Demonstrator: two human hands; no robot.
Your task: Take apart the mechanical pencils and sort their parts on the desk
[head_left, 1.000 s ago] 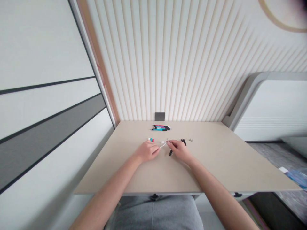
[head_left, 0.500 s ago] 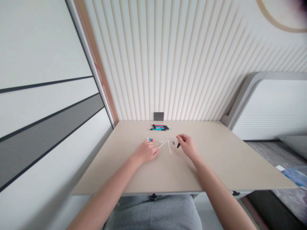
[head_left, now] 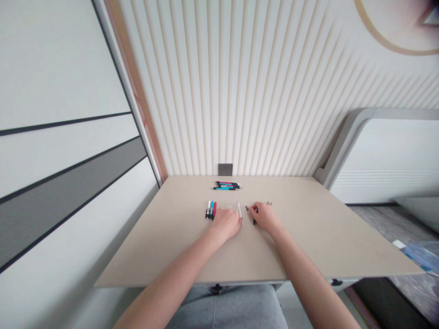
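My left hand [head_left: 228, 222] rests low over the table, fingers closed at the lower end of the thin white rods [head_left: 239, 211], which lie side by side. To its left lie short pen barrels in white [head_left: 209, 205], blue [head_left: 211, 206] and red [head_left: 215, 208], each with a black end. My right hand [head_left: 265, 215] is closed, its fingertips down near the table; what they pinch is hidden. A black piece [head_left: 254, 222] shows just below it, and a small dark grey piece [head_left: 246, 208] sits left of its fingertips. Small metallic tips [head_left: 269, 203] show behind its knuckles.
Several assembled pens [head_left: 226, 186] in blue, red and black lie in a pile toward the back of the beige table [head_left: 171, 256]. Small clear pieces [head_left: 228, 207] are beyond my left hand. A dark wall socket [head_left: 225, 169] is above the table's back edge.
My left hand has moved right, bringing the slanted white rod over beside the others and uncovering the coloured barrels. My right hand has lowered slightly toward the table.
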